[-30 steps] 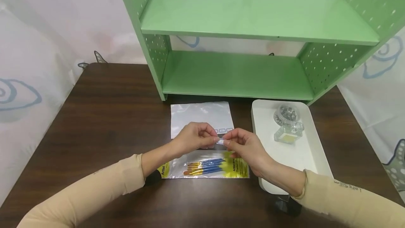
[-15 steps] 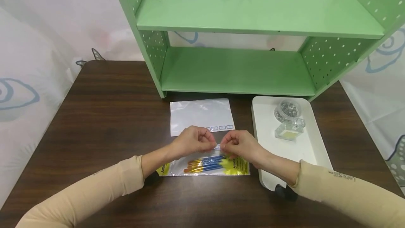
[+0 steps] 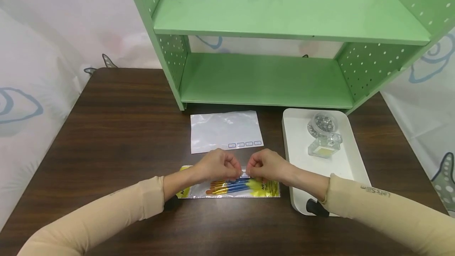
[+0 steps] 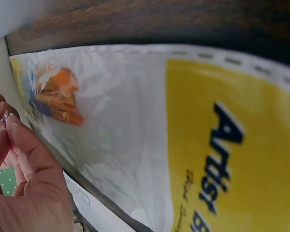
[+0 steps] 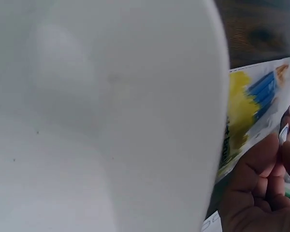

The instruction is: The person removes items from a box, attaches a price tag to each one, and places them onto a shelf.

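A small white label [image 3: 244,175] with a blue outline is pinched between the fingertips of both hands. My left hand [image 3: 221,165] grips its left end and my right hand [image 3: 271,165] its right end. They are over the upper edge of a clear packet of artist brushes [image 3: 264,188], which has yellow printed ends and blue-handled brushes inside. In the right wrist view, a sliver of the label [image 5: 283,133] shows by the thumb. Most of it is hidden behind fingers. Just beyond the hands lies a white sheet [image 3: 224,129] with several similar outlined labels along its near edge.
On the right a white tray [image 3: 320,177] holds a round clear container of silvery pieces [image 3: 324,123] and a clear glass bottle [image 3: 324,148]. A green two-level shelf [image 3: 266,78] stands at the back of the dark wooden table [image 3: 117,129].
Both hands have come toward the body, bringing the label from beside the white sheet down over the brush packet. The sheet's row of labels is now uncovered.
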Action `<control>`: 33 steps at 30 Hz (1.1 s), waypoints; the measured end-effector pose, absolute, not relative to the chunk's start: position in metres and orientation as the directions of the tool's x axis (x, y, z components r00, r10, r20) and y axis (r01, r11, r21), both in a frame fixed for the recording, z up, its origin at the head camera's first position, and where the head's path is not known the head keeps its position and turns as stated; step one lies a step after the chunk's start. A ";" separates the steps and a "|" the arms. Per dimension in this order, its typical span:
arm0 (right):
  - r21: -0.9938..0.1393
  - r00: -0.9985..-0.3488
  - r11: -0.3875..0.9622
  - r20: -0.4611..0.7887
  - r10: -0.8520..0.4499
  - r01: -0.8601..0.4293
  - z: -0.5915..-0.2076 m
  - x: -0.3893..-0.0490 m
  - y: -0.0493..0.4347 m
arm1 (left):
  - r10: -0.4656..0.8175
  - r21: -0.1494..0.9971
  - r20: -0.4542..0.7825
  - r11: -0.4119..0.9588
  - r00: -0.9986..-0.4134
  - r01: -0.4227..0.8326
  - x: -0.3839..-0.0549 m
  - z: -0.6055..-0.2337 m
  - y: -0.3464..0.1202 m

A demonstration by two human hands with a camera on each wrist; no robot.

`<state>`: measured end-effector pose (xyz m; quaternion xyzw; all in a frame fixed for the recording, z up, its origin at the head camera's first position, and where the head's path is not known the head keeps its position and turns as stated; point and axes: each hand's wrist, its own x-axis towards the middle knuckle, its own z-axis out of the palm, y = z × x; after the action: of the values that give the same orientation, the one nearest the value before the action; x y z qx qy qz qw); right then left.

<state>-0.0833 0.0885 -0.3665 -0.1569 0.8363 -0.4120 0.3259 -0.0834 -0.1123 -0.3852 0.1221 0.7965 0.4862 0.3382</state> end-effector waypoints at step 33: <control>-0.669 -0.755 0.702 -0.324 -0.570 -0.243 -0.382 -0.084 0.082 | 0.560 0.742 -0.378 0.660 -0.737 0.121 -0.087 -0.397 -0.101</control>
<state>-0.0844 0.0818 -0.3824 -0.2299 0.8840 -0.3099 0.2639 -0.0869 -0.1014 -0.3965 0.1984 0.8589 0.3617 0.3035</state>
